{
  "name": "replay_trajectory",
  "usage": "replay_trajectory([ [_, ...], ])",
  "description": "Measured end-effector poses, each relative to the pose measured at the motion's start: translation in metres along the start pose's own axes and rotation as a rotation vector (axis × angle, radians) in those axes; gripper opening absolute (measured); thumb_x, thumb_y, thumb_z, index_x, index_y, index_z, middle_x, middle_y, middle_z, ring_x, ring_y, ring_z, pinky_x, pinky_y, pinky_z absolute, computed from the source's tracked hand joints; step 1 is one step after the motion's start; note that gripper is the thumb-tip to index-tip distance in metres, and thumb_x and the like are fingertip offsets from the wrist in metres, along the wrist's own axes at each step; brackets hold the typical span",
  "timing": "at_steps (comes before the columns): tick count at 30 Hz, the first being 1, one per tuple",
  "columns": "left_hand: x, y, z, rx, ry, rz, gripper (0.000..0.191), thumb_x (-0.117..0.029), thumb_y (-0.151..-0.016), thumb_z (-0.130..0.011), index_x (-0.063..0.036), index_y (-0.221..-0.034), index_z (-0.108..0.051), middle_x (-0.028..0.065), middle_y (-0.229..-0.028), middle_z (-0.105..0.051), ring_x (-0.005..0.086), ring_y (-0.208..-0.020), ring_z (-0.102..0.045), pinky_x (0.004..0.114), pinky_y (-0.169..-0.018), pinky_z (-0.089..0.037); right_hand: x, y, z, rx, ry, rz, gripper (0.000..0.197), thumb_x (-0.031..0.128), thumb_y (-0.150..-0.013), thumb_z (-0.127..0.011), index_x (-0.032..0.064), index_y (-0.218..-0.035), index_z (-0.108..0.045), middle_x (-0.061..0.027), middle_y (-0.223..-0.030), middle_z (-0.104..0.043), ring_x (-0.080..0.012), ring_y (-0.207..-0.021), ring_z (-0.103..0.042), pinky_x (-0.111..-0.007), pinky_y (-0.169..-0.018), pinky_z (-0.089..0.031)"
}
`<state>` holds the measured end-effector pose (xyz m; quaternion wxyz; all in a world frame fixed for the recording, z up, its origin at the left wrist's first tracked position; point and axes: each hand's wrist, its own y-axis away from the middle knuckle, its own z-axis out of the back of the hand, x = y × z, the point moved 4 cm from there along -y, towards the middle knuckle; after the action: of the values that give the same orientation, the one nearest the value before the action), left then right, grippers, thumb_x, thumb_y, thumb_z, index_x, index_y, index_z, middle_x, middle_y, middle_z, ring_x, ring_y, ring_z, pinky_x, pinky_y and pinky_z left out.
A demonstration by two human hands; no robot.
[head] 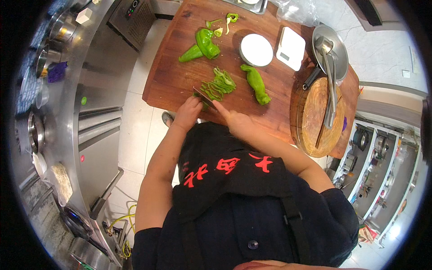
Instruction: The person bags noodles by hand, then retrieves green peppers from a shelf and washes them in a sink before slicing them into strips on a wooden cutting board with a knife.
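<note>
My right hand [240, 122] grips a kitchen knife, its index finger stretched along the blade [204, 98]. Close against the blade's left side, the bent fingers of my left hand [188, 110] hold down a piece of green pepper [205, 106], mostly hidden by hand and knife. A pile of sliced green pepper strips [221, 84] lies just beyond the blade on the wooden table [165, 76]. To the right rests one twisted green pepper [255, 82]. Farther off, more green peppers [206, 44] lie together, near cut-off stems and cores [218, 32].
A white round-topped container [256, 50] and a white kitchen scale [291, 49] stand at the back. Right of them, a metal pan [339, 50] holds ladles, whose handles cross a round wooden chopping block [312, 114]. A steel counter [101, 67] runs along the left, shelving [374, 168] at right.
</note>
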<state>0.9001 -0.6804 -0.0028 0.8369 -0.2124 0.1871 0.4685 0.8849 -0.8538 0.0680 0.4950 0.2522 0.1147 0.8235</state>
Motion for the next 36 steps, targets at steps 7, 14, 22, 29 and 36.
replay_trajectory([
  [7, -0.008, 0.007, 0.010, -0.129, -0.099, -0.098, 0.024, -0.007, -0.074, -0.052, -0.0033, -0.096, -0.060, 0.0103, -0.107, -0.056, 0.0283, -0.102, -0.052, 0.037, -0.084, -0.046, 0.007, -0.043, -0.007, -0.196, -0.123, 0.070, 0.080, 0.003, -0.077, -0.048, 0.0307, -0.143, -0.012, -0.0187, -0.078, -0.058, -0.0348, -0.066, -0.062, -0.044, -0.055, -0.050],
  [14, -0.014, -0.028, -0.002, -0.178, -0.014, -0.081, 0.025, -0.005, -0.071, -0.053, -0.0040, -0.095, -0.061, 0.0115, -0.100, -0.057, 0.0290, -0.095, -0.054, 0.037, -0.080, -0.047, -0.043, -0.017, 0.005, -0.096, -0.056, -0.125, 0.091, 0.000, -0.072, -0.056, 0.0315, -0.143, -0.010, -0.0175, -0.081, -0.059, -0.0332, -0.070, -0.063, -0.042, -0.057, -0.052],
  [22, -0.015, -0.038, -0.014, -0.206, 0.035, -0.106, 0.014, -0.004, -0.068, -0.056, -0.0030, -0.083, -0.057, 0.0114, -0.094, -0.058, 0.0297, -0.092, -0.055, 0.037, -0.077, -0.048, -0.020, 0.006, 0.028, 0.078, 0.036, -0.094, 0.085, -0.001, -0.075, -0.050, 0.0295, -0.144, -0.009, -0.0183, -0.078, -0.058, -0.0335, -0.062, -0.062, -0.042, -0.054, -0.052],
  [29, -0.014, -0.029, -0.020, -0.164, 0.005, -0.088, 0.015, -0.006, -0.070, -0.053, -0.0035, -0.084, -0.057, 0.0122, -0.100, -0.058, 0.0299, -0.098, -0.054, 0.037, -0.080, -0.049, -0.040, -0.021, -0.008, -0.092, -0.086, -0.089, 0.081, 0.001, -0.077, -0.048, 0.0287, -0.144, -0.012, -0.0186, -0.074, -0.057, -0.0333, -0.059, -0.061, -0.044, -0.051, -0.050],
  [36, -0.008, -0.028, -0.023, -0.149, 0.020, -0.095, 0.012, -0.006, -0.070, -0.054, -0.0032, -0.081, -0.056, 0.0117, -0.100, -0.057, 0.0301, -0.099, -0.053, 0.037, -0.082, -0.048, -0.030, 0.001, 0.006, -0.022, -0.019, -0.073, 0.083, 0.000, -0.075, -0.050, 0.0294, -0.143, -0.013, -0.0176, -0.074, -0.057, -0.0340, -0.062, -0.061, -0.043, -0.050, -0.050],
])
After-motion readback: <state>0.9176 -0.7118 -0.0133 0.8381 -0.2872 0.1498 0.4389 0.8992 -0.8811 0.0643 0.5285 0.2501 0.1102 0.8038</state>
